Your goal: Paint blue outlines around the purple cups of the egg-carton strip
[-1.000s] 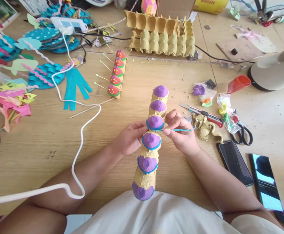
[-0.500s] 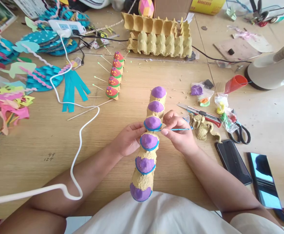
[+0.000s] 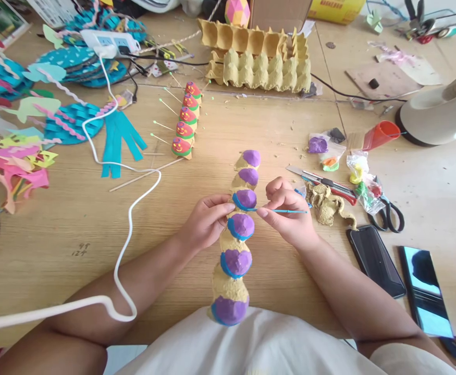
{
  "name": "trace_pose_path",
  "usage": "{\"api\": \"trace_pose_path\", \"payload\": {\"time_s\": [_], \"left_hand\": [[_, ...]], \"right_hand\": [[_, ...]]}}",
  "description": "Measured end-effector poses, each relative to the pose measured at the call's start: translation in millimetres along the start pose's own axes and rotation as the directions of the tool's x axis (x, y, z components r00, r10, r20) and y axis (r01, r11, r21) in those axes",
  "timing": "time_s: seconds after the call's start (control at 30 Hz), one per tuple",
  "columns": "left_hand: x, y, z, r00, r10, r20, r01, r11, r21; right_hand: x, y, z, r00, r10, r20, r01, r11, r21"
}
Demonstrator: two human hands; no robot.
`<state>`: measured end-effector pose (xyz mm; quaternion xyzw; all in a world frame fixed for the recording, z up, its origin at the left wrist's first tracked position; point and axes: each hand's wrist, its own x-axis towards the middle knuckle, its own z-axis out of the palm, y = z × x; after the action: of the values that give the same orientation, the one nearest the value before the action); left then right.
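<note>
Above table, bumpy strip, tan, purple, blue

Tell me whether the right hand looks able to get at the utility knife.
Probably yes: the utility knife lies near the right hand, its top uncovered, though the blue strand occupies that grip.

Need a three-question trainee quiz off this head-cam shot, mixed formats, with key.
1. Multiple choice: what does the right hand hold?
A) scissors
B) a thin blue strand
C) a phone

2. True or false: blue edging shows on all six purple bumps of the egg-carton strip.

3. Count: how many red bumps does the smaller strip have?

Key: 1. B. 2. False; the two farthest bumps show none. 3. Five.
</note>
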<state>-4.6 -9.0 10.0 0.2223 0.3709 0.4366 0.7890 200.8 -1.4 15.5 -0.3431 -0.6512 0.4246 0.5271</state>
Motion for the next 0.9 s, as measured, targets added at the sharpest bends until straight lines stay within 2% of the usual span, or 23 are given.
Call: {"api": "trace_pose_path", "payload": {"time_s": [0.1,0.23,0.5,0.9], "left_hand": [[0.5,-1.7,-0.7,0.995,0.092,0.022,-0.094,0.992,0.083],[1.2,-4.1,-2.2,0.992,0.129,-0.008,-0.127,0.985,0.115],[0.4,-5.3,-1.8,0.990,0.144,-0.002,-0.143,0.984,0.102],[1.3,-8.4,-5.4,0.981,0.188,0.036,-0.192,0.971,0.140]], "right_hand": [[0.3,-1.8,0.6,1.000,-0.016,0.026,0.016,1.000,-0.023],[0.5,-3.9,1.9,0.998,-0.044,0.038,0.047,0.996,-0.077],[1.2,-5.0,3.2,0.996,-0.087,0.034,0.090,0.990,-0.106],[1.8,-4.5,1.3,0.998,-0.046,0.034,0.049,0.993,-0.109]]}}
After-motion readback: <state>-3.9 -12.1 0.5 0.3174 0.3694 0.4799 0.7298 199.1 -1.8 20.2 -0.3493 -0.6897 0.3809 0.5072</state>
